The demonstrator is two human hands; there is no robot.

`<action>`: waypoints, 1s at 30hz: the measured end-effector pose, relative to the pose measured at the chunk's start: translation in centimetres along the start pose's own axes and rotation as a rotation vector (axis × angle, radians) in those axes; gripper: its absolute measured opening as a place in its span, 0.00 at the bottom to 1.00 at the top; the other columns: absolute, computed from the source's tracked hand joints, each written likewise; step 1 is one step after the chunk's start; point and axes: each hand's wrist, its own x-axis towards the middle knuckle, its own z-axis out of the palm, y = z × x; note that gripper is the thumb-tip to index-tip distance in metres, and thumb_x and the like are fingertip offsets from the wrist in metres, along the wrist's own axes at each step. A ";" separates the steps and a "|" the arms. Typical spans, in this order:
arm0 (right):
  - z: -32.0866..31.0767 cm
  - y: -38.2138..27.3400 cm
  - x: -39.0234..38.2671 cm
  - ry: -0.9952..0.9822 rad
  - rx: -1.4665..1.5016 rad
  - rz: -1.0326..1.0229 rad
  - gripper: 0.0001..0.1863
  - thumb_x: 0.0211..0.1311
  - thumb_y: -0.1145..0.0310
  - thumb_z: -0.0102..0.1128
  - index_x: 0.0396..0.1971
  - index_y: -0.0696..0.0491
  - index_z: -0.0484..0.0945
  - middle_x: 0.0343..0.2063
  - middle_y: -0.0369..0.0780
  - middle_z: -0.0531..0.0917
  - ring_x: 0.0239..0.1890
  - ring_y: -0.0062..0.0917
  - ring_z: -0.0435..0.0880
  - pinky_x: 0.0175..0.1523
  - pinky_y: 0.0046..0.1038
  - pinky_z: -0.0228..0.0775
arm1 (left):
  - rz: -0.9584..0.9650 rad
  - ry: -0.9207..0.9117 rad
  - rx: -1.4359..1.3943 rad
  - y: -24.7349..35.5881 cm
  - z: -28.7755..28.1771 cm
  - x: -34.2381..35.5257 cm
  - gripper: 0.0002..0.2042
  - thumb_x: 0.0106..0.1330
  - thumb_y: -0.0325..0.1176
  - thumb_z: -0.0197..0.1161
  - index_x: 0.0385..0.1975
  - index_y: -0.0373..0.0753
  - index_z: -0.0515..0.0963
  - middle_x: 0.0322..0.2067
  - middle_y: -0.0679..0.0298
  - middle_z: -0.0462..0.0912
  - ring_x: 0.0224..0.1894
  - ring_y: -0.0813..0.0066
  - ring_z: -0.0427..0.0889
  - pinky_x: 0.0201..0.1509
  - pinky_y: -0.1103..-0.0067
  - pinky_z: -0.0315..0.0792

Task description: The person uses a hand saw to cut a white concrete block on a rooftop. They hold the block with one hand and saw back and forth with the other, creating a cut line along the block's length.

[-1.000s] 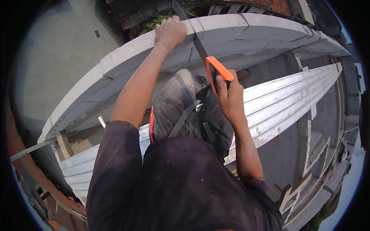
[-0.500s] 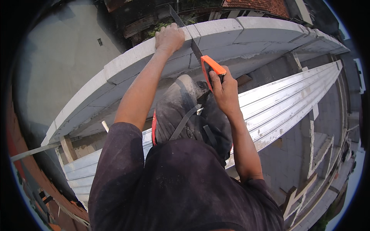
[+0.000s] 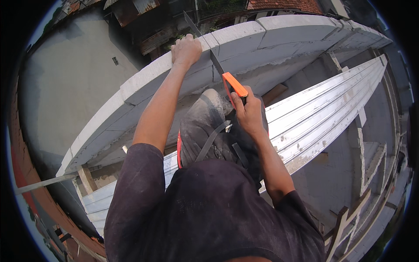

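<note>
My right hand [image 3: 248, 114] is closed around the orange and black handle of a handsaw [image 3: 232, 83]. Its long grey blade slants away to the upper left across the top of a pale block wall, and the tip sticks out past the far side. At the crossing, the blade sits against a light grey block [image 3: 204, 61]; how deep it is in the block I cannot tell. Just left of the blade, my left hand [image 3: 187, 50] grips the top of that block, fingers curled over the far edge and partly hidden.
Below the wall runs a ribbed metal plank [image 3: 314, 118], with my bent leg [image 3: 203, 118] between it and the wall. A wooden post [image 3: 87, 179] stands at the left end. Beyond the wall lie a grey surface [image 3: 74, 87] far below and a tiled roof [image 3: 283, 5].
My right hand has drawn the saw a little toward me. The left hand keeps its grip on the block. The whole view has shifted slightly.
</note>
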 end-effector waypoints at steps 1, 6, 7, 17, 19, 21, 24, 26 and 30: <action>-0.1 -0.2 0.7 -0.005 0.004 -0.012 0.13 0.78 0.63 0.63 0.47 0.59 0.77 0.21 0.49 0.81 0.23 0.41 0.83 0.32 0.37 0.70 | -0.006 -0.006 0.017 -0.2 -0.3 0.2 0.24 0.78 0.44 0.44 0.56 0.32 0.80 0.56 0.41 0.86 0.61 0.39 0.82 0.67 0.47 0.72; -5.6 -2.7 -4.4 0.048 0.106 -0.150 0.16 0.82 0.62 0.58 0.52 0.62 0.77 0.28 0.41 0.81 0.23 0.24 0.79 0.31 0.27 0.71 | -0.030 -0.020 0.025 -0.2 0.2 -1.3 0.23 0.79 0.44 0.46 0.55 0.33 0.82 0.55 0.44 0.87 0.61 0.44 0.83 0.67 0.52 0.73; -6.9 -3.0 -5.1 0.050 0.175 -0.176 0.19 0.85 0.59 0.54 0.55 0.64 0.74 0.26 0.36 0.77 0.21 0.16 0.75 0.28 0.21 0.68 | -0.033 -0.027 0.029 -0.3 0.3 -1.3 0.22 0.79 0.45 0.47 0.54 0.34 0.82 0.55 0.44 0.87 0.61 0.44 0.83 0.67 0.53 0.72; -6.8 -5.0 -3.0 -0.026 -0.007 -0.027 0.17 0.81 0.66 0.60 0.60 0.61 0.76 0.47 0.51 0.87 0.42 0.42 0.91 0.46 0.34 0.80 | -0.022 0.066 -0.127 -0.7 0.3 -0.9 0.24 0.77 0.50 0.51 0.53 0.36 0.84 0.52 0.44 0.89 0.60 0.44 0.84 0.67 0.52 0.71; -6.3 -4.8 -3.0 -0.062 -0.051 -0.012 0.17 0.80 0.66 0.60 0.61 0.59 0.75 0.46 0.51 0.88 0.42 0.45 0.91 0.46 0.36 0.80 | -0.014 0.081 -0.107 -1.0 0.5 -0.8 0.24 0.76 0.50 0.51 0.52 0.35 0.85 0.51 0.45 0.89 0.60 0.45 0.84 0.66 0.53 0.71; -6.1 -4.6 -2.9 -0.077 -0.099 -0.028 0.17 0.80 0.66 0.60 0.61 0.59 0.75 0.46 0.52 0.88 0.42 0.49 0.91 0.46 0.38 0.80 | 0.002 0.081 -0.098 -0.9 0.7 -0.7 0.24 0.74 0.50 0.51 0.51 0.35 0.85 0.51 0.45 0.90 0.59 0.45 0.84 0.66 0.53 0.71; -6.0 -4.7 -2.7 -0.105 -0.137 -0.015 0.18 0.80 0.67 0.60 0.62 0.58 0.74 0.47 0.54 0.87 0.44 0.54 0.89 0.47 0.41 0.80 | 0.031 0.072 -0.073 -1.0 1.1 -0.7 0.24 0.74 0.49 0.50 0.50 0.37 0.85 0.52 0.47 0.89 0.58 0.43 0.85 0.65 0.52 0.72; -6.3 -5.6 -2.8 -0.156 -0.136 0.077 0.18 0.79 0.67 0.60 0.63 0.58 0.73 0.47 0.55 0.87 0.45 0.57 0.88 0.48 0.43 0.80 | 0.052 0.061 -0.031 -1.5 1.6 -0.4 0.22 0.76 0.48 0.49 0.50 0.41 0.86 0.55 0.50 0.88 0.57 0.40 0.86 0.63 0.51 0.75; -7.0 -4.7 -4.2 -0.134 -0.125 0.023 0.18 0.82 0.68 0.55 0.64 0.59 0.72 0.40 0.50 0.85 0.40 0.43 0.86 0.46 0.37 0.77 | 0.102 0.082 0.068 -2.5 2.6 -0.4 0.19 0.76 0.47 0.50 0.49 0.47 0.86 0.58 0.53 0.87 0.56 0.42 0.86 0.62 0.49 0.75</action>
